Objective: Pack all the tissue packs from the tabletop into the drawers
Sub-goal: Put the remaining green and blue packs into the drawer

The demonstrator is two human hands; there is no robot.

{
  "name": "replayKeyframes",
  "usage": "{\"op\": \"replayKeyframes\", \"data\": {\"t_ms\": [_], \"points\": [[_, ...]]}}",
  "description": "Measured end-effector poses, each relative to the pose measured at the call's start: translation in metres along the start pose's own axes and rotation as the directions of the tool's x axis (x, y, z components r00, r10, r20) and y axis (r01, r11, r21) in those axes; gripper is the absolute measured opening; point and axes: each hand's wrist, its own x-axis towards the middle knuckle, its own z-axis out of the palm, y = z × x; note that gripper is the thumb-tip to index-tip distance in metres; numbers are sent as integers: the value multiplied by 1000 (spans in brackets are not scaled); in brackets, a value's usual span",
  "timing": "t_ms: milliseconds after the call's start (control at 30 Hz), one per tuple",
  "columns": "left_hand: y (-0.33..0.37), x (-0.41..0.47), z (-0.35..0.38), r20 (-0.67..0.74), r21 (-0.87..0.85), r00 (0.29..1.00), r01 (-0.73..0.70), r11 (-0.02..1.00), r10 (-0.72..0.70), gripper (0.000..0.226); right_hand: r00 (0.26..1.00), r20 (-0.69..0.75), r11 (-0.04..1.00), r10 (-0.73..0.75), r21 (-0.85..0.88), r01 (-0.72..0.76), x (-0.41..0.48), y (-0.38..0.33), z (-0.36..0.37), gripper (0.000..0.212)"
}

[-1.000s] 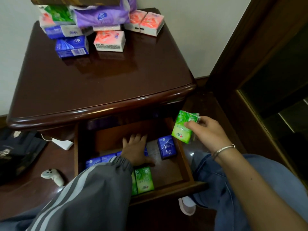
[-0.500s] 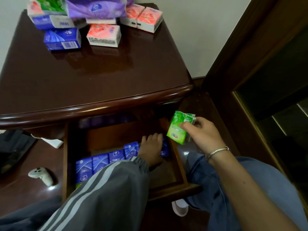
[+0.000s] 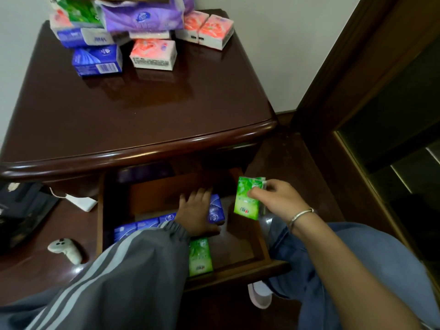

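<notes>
though blurred, blue pack (image 3: pixel 97 59) shows barcode (image 3: pixel 106 67)

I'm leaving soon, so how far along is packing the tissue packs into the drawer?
Partly done. A row of blue packs and a flat green pack lie in the open drawer. The right hand pinches a second green pack above its right edge; the left hand rests on the blue packs. A pile of packs is left at the back of the tabletop.
</notes>
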Motion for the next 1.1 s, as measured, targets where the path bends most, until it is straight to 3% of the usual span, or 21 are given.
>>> {"op": "replayKeyframes", "data": {"t_ms": [100,233,333,500,600,733,900,1033,1100], "points": [[-20,-13,-14,-29,-105,999,37,994,-41,111,993,91,996,74,-55,-69,0,5,17,8],[-53,-42,-23,-43,-77,998,43,996,-47,88,979,146,976,140,-187,-111,0,10,38,12],[-63,-65,-12,-32,-71,999,25,997,-27,87,977,150,929,152,-359,-89,-1,8,51,27],[-52,-77,12,8,-120,1000,20,993,-19,90,928,244,817,280,-568,-98,-12,20,78,23],[-47,-76,23,19,-117,999,46,992,-44,86,907,250,847,338,-502,-177,-15,29,87,8],[-43,-74,27,9,-82,998,58,995,-58,81,865,276,851,420,-451,-270,-8,36,89,20],[-39,-60,17,-128,-110,990,40,993,-54,68,815,289,849,503,-343,-403,1,42,88,33],[-30,-34,7,-140,-197,990,-15,980,-13,62,803,272,817,530,-417,-398,3,43,89,45],[-25,-20,3,-130,-249,992,-22,968,-11,59,819,240,773,522,-540,-334,1,40,88,51]]}}
